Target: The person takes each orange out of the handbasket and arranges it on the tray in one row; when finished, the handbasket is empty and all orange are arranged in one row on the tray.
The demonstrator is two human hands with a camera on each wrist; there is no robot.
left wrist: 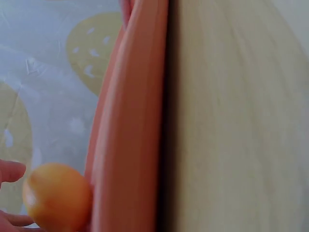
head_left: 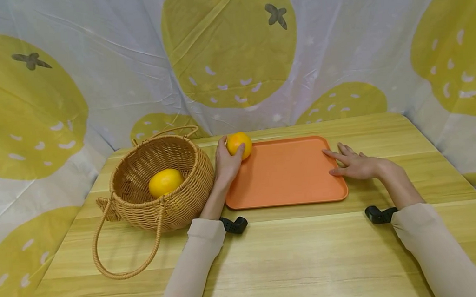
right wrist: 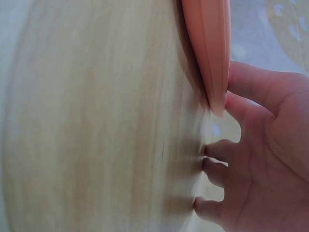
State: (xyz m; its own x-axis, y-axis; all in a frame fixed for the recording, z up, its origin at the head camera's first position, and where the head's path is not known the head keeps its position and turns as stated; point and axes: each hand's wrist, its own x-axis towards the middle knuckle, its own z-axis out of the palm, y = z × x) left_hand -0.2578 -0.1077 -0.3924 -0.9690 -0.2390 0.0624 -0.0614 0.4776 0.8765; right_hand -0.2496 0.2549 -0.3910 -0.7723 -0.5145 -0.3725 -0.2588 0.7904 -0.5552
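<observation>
My left hand point(head_left: 227, 164) grips an orange point(head_left: 239, 145) at the back left corner of a flat orange tray point(head_left: 284, 175). In the left wrist view the thumb and fingers stand around the orange point(left wrist: 58, 197), right beside the tray's rim. My right hand point(head_left: 358, 164) is spread at the tray's right edge. Seen from the right wrist, its thumb and index finger touch the tray rim point(right wrist: 212, 48), while the other fingertips point(right wrist: 208, 166) rest on the table. Inside the wicker basket point(head_left: 198, 179), left of my left hand, lies a yellow fruit point(head_left: 166, 182).
The basket's front handle point(head_left: 128, 274) hangs down over the wooden table point(head_left: 297, 260). Its other handle point(head_left: 192, 128) leans out at the back. A cloth printed with yellow fruit point(head_left: 229, 42) hangs behind the table and along its sides. Each wrist carries a black camera mount point(head_left: 234, 225).
</observation>
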